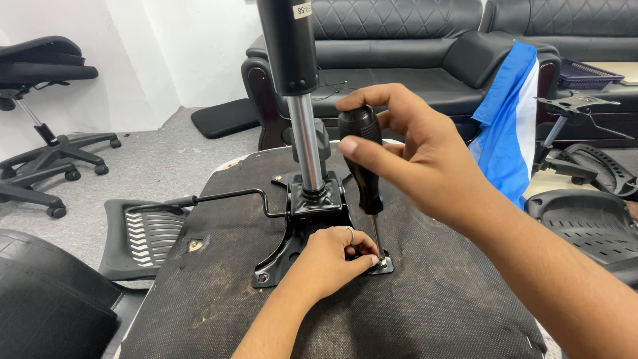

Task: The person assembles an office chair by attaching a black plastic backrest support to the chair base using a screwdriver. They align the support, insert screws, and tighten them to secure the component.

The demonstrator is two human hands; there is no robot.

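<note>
Head view looks down on an upturned office chair seat [425,299], its dusty black underside nearest the camera. On it lies a black metal mounting plate [302,233], with a chrome gas cylinder [306,143] rising from its middle and a bent lever [226,197] running off to the left.

Near the plate's right corner, the left hand [329,259] rests on the seat, its fingers [359,252] pinched together around the screw at the screwdriver's tip; the screw head itself is hidden. Just above, the right hand [415,159] is wrapped around the black handle of a screwdriver [362,166], thumb and fingers clamped on it, the shaft standing almost upright down into that corner.

To do this well, I judge the shaft should stay square to the plate, with firm downward pressure so the tip does not slip, and the steadying fingers kept clear of the tip.

Farther off, a loose plastic chair back [149,233] lies at the left, a blue and white cloth [512,119] hangs at the right, and a black sofa [412,60] stands at the far side.
</note>
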